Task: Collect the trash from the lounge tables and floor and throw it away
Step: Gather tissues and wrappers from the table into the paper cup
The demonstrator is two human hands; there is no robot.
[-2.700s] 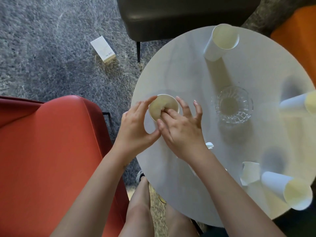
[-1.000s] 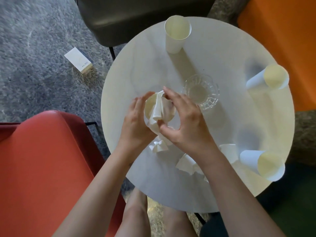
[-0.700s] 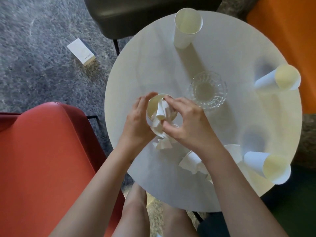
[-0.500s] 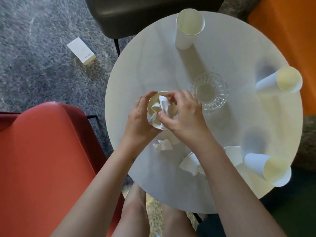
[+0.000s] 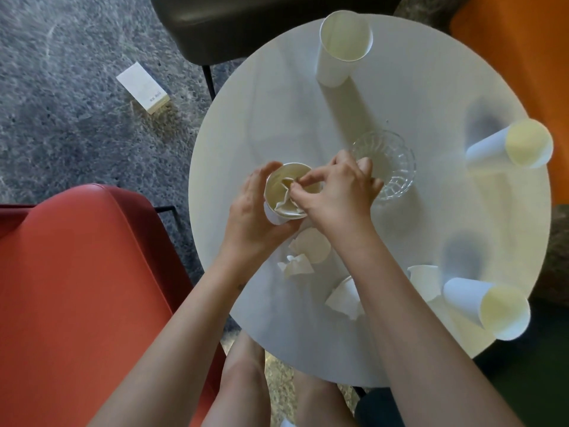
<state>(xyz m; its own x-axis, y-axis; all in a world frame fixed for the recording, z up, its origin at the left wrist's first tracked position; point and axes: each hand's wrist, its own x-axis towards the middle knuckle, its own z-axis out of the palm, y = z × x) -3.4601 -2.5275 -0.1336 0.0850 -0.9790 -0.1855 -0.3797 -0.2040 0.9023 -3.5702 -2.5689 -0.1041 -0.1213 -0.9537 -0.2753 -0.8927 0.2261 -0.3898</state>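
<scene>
The white paper cup (image 5: pixel 278 180) stands near the left edge of the round white table (image 5: pixel 277 103). Its mouth faces up and its long axis is roughly upright, leaning a little toward us. Inside it sits a wad of crumpled white paper (image 5: pixel 284 198).

The left hand (image 5: pixel 251 220) wraps the cup from the left, fingers curled round the wall and thumb at the far rim. The right hand (image 5: pixel 341 195) comes in over the right rim, and its fingertips (image 5: pixel 308 177) are pinched narrowly on the wad at the cup's mouth. We judge the wad is being pushed down into the cup.

What matters for the next reach is that the loose trash lies on our side of the cup. A small crumpled white paper scrap (image 5: pixel 296 265) and a flattened pale paper piece (image 5: pixel 311 245) sit just beside the cup's base, under the right wrist. A crushed white paper cup (image 5: pixel 344 299) lies a little nearer to us, partly hidden by the right forearm. The right hand is the closer one, so we think it would draw back toward us to take them.

Farther out, three whole white paper cups (image 5: pixel 341 47) (image 5: pixel 520 143) (image 5: pixel 489 306) stand around the rim. A clear cut-glass bowl (image 5: pixel 391 167) sits just behind the right hand. A small white cardboard box (image 5: pixel 143 87) lies on the grey carpet (image 5: pixel 61 134), well apart from both hands.
</scene>
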